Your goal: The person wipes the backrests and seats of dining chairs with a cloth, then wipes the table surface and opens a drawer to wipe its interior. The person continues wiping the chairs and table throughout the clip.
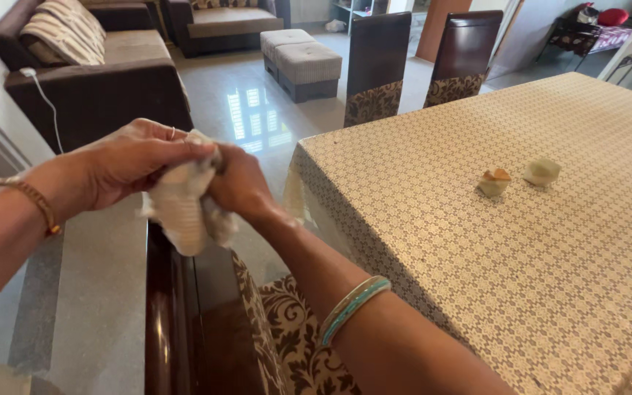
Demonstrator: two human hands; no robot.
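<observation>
Above a dark chair (184, 322), both hands (133, 164) (239, 183) clutch a white cloth (181, 205)

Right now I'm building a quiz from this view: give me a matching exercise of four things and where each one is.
Things:
1. cloth
2. two small pale objects
3. ottoman
4. bangle

Places:
A. on the floor by the sofas
B. on the right wrist
C. bunched between the left hand and right hand
D. on the patterned tablecloth

Pairs: 1-C, 2-D, 3-A, 4-B
</observation>
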